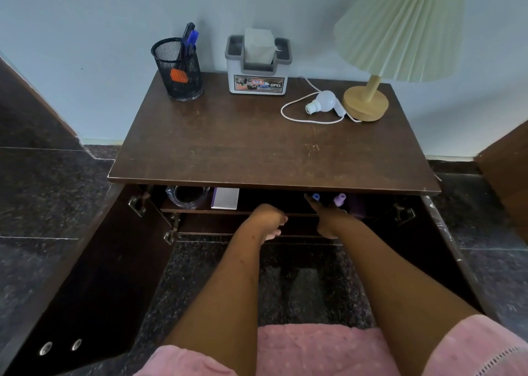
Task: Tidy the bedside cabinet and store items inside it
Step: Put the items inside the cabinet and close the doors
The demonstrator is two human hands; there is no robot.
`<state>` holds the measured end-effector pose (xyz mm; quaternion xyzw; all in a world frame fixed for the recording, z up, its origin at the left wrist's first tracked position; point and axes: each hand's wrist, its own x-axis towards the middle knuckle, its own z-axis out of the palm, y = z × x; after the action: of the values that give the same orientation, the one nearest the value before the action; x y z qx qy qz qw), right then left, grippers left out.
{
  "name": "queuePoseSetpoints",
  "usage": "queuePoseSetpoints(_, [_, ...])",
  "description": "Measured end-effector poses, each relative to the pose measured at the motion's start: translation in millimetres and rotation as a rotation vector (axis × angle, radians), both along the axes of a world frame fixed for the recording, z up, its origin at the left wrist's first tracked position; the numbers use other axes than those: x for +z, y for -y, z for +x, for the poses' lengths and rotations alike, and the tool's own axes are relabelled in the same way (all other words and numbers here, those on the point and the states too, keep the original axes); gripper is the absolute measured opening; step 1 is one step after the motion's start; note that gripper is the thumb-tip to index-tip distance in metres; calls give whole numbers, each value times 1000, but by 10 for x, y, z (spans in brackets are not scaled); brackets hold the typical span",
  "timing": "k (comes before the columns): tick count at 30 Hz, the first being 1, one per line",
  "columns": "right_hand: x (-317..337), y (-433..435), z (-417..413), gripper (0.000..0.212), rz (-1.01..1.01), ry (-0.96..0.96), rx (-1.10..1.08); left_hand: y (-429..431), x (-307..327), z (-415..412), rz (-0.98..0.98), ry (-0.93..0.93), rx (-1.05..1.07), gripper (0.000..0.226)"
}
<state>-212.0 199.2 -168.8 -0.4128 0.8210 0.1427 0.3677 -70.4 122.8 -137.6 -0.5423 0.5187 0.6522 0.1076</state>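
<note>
The dark wooden bedside cabinet (257,158) stands with both doors swung open. On its inner shelf (257,212) sit a glass ashtray (187,197), a white box (225,199), a small blue-capped bottle (315,197) and a small purple bottle (340,199). My left hand (270,221) hangs at the shelf's front edge, its fingers loosely curled and holding nothing. My right hand (325,214) reaches into the shelf with fingers stretched out, a fingertip just left of the blue-capped bottle. Its palm side is hidden.
On the cabinet top stand a black mesh pen holder (178,69), a grey tissue box (258,65), a loose light bulb (323,102) inside a loop of white cord, and a lamp (367,101). The left door (85,275) and right door (445,232) flank my arms.
</note>
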Motion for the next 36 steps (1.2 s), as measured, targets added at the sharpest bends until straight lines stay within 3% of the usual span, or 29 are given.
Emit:
queuePoseSetpoints(8, [1143,182,133,24,-1,500,-195,73,667,50,0,-188,-271,24])
queuePoseSetpoints(11, [1441,256,29,21,-297,517,-211,197,885,60,-87,-369,-83,14])
queuePoseSetpoints(14, [1317,403,-103,23,-857,314,-441,294,934,39,-173,-488,211,14])
queuePoseSetpoints(17, [880,485,-49,32,-1060,-94,-489,290,832,-13,-107,-604,453,26])
queuePoseSetpoints(21, [583,561,84,39,-1025,-430,-326,246,690,-111,-16,-662,597,32])
queuePoseSetpoints(29, [681,929,-255,57,-876,-492,-296,213,665,-255,34,-723,653,33])
queuePoseSetpoints(36, [645,1203,-426,50,-748,-553,-295,255,603,-224,107,-764,714,33])
